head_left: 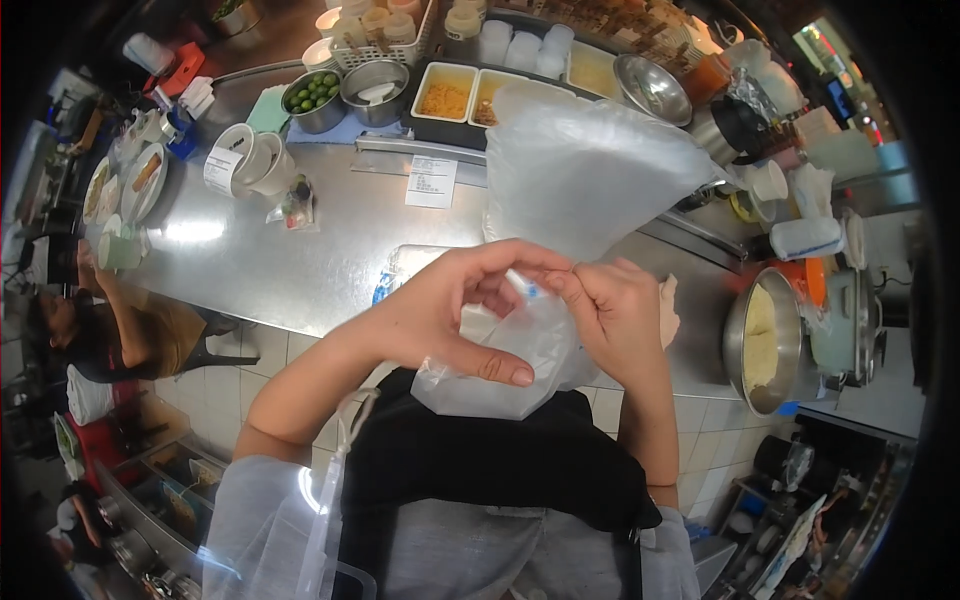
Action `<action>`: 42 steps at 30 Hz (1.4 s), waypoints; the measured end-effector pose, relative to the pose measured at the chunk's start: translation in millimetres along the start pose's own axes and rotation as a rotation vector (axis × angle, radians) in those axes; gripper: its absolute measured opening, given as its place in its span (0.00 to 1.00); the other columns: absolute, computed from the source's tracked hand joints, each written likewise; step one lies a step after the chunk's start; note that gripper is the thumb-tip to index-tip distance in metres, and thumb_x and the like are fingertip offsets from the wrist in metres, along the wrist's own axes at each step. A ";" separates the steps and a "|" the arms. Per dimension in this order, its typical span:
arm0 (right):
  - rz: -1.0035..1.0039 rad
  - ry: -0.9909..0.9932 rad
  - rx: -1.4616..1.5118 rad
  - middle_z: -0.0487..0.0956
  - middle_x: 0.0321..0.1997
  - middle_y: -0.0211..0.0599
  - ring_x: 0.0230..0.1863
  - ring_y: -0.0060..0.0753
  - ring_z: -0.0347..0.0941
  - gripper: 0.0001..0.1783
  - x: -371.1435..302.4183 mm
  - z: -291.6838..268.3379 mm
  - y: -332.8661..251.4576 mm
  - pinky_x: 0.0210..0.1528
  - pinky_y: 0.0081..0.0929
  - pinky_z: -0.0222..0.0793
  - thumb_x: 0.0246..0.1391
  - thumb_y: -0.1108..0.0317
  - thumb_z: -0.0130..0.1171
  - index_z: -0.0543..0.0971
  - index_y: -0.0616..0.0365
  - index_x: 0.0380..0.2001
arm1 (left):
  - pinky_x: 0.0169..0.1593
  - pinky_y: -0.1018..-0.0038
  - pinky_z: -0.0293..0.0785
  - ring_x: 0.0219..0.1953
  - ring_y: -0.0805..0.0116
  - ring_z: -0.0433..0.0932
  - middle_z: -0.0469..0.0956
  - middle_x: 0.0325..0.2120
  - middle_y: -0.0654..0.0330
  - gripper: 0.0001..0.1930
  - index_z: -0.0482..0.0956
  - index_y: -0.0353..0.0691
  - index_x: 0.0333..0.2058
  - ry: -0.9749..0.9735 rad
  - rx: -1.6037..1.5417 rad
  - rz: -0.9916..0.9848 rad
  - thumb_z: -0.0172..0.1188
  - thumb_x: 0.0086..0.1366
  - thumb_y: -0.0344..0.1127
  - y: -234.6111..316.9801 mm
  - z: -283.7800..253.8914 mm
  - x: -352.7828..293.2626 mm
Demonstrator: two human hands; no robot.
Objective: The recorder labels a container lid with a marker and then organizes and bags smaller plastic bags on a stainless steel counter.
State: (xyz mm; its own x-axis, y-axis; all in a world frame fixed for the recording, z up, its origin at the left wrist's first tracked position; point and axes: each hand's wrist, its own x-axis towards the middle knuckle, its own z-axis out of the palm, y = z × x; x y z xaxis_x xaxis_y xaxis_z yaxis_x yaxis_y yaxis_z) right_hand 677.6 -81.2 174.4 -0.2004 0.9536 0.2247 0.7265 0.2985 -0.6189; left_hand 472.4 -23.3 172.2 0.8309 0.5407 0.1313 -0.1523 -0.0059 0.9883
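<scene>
A translucent plastic bag [505,390] hangs between my hands in front of my black apron. My left hand [440,305] is curled round its upper part, the thumb lying across the outside and the index finger reaching over to my right hand. At the bag's top edge my right hand [615,310] is closed in a pinch on the plastic. Some blue print shows near the top of the bag. What is inside it, if anything, I cannot make out. Just beyond my hands, a large sheet of clear plastic [590,165] spreads over the counter's back edge.
Along the back stand a bowl of green limes [312,98], a steel bowl [375,90] and white tubs of crumbly food [445,95]. White lidded cups [265,165] and a paper slip [432,182] are on the steel counter [330,240]. A large yellow-filled bowl [735,345] is right; another person [130,330] left.
</scene>
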 end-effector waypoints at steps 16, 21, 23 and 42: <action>-0.108 0.211 0.242 0.73 0.21 0.30 0.21 0.21 0.64 0.05 -32.0 -11.3 34.4 0.23 0.17 0.56 0.48 0.76 0.62 0.74 0.62 0.23 | 0.32 0.79 0.68 0.32 0.73 0.73 0.76 0.29 0.61 0.17 0.81 0.40 0.37 -0.059 0.264 -0.233 0.51 0.50 0.17 -21.0 1.5 -6.2; 0.154 0.176 0.457 0.73 0.21 0.29 0.22 0.19 0.65 0.05 -46.5 -10.5 26.1 0.25 0.16 0.59 0.52 0.75 0.59 0.74 0.63 0.25 | 0.30 0.74 0.69 0.30 0.68 0.73 0.76 0.25 0.62 0.13 0.82 0.40 0.28 0.035 0.358 0.065 0.53 0.46 0.17 -21.7 -8.5 -12.7; 0.130 0.138 0.539 0.73 0.21 0.29 0.22 0.18 0.66 0.06 -49.3 -11.3 24.7 0.25 0.15 0.60 0.53 0.75 0.59 0.74 0.64 0.25 | 0.31 0.74 0.67 0.29 0.68 0.72 0.75 0.22 0.62 0.14 0.82 0.38 0.26 0.109 0.426 0.079 0.51 0.44 0.16 -13.2 -9.0 -15.4; 0.270 0.026 0.836 0.77 0.23 0.27 0.25 0.17 0.69 0.04 -56.2 -4.2 20.0 0.29 0.16 0.65 0.49 0.77 0.62 0.76 0.63 0.25 | 0.39 0.74 0.70 0.32 0.70 0.75 0.78 0.27 0.61 0.07 0.78 0.37 0.33 0.089 0.229 -0.044 0.63 0.59 0.33 -26.3 31.5 14.2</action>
State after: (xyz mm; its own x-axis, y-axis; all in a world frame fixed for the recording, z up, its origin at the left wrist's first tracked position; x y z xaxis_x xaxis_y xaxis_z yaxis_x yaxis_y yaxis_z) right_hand 706.2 -129.0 152.6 -0.0686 0.9976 0.0021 0.0260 0.0039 -0.9997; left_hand 505.1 -41.9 150.5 0.7822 0.6164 0.0906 0.0163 -0.1656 0.9861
